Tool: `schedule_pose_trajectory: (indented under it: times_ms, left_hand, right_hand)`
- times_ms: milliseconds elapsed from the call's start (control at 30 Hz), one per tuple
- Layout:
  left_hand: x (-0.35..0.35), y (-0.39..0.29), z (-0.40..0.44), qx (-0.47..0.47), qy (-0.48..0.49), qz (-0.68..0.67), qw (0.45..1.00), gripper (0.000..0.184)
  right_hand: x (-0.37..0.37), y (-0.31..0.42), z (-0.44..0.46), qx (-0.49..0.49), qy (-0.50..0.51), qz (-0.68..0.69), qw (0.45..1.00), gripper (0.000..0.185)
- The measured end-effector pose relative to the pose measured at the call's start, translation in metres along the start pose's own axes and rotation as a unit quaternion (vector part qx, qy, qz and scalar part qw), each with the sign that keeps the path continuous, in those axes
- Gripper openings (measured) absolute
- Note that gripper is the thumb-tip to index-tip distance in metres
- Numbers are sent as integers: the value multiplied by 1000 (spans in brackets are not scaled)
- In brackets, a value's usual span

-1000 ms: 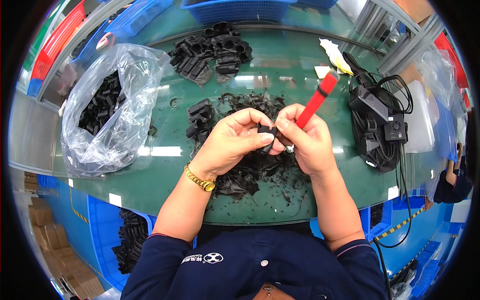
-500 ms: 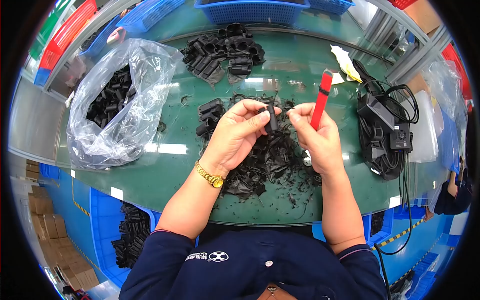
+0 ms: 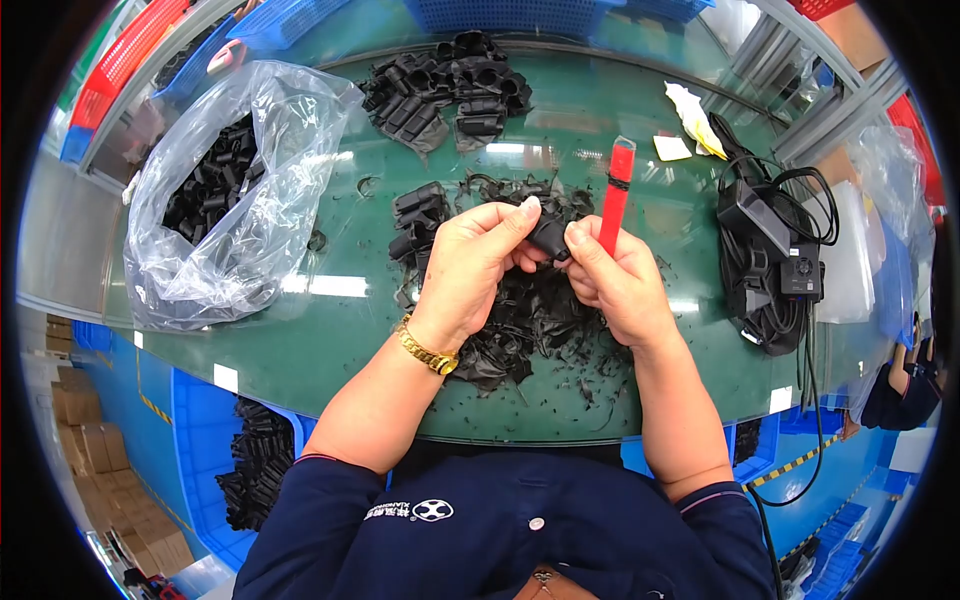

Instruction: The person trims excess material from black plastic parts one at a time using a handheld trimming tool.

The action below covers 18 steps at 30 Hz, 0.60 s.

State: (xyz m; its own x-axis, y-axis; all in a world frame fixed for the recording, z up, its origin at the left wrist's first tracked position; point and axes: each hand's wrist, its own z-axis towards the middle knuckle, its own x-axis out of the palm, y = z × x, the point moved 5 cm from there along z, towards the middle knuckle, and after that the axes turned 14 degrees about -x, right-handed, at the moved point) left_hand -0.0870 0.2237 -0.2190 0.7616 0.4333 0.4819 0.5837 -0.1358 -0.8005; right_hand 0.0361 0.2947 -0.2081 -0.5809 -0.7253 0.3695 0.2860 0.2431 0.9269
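Note:
My left hand (image 3: 474,262) pinches a small black rubber-like sleeve part (image 3: 549,237) above the middle of the table. My right hand (image 3: 622,278) is closed round a flat red-handled tool (image 3: 617,195) with a black band wound near its top end, which points up and away from me. The working end is hidden in my fingers. My right thumb and fingertips also touch the right side of the black part. Beneath both hands lies a heap of black scraps (image 3: 543,312). Several joined black parts (image 3: 418,215) lie just left of it.
A clear plastic bag (image 3: 290,200) full of black parts stands on the left. More black moulded parts (image 3: 405,115) are piled at the back. To the right lie a black device with cables (image 3: 755,235) and a yellow-white cloth (image 3: 693,120). A blue bin (image 3: 195,450) sits below the table edge.
My right hand has moved left to meet the black part, and the red tool has shifted with it. The black part has tipped from upright to slanting between my hands.

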Motion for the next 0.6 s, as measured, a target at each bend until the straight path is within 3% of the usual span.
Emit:
schedule_pose_trajectory:
  times_ms: [267,333,367,400,467,500,600]
  left_hand:
    - [-10,-12,-1,-2,-92,32,995,40]
    - [-15,-22,-1,73,-55,16,996,40]
    - [-11,-25,-1,78,-27,5,997,27]
    - [-5,-24,-2,78,-24,7,997,27]
    - [17,-18,-9,68,7,44,997,13]
    - [15,-10,-6,48,81,57,994,17]
    - [10,-1,-2,-12,105,-1,994,14]
  right_hand:
    - [-5,1,-1,14,-21,39,999,30]
    - [-6,2,1,14,-32,50,998,31]
    - [-9,1,1,23,-46,56,997,32]
    - [-11,0,1,31,-61,63,996,33]
    - [-7,3,-1,30,-66,60,996,33]
    - [-5,4,-1,31,-68,58,996,33]
    - [-9,5,1,2,-31,103,994,32]
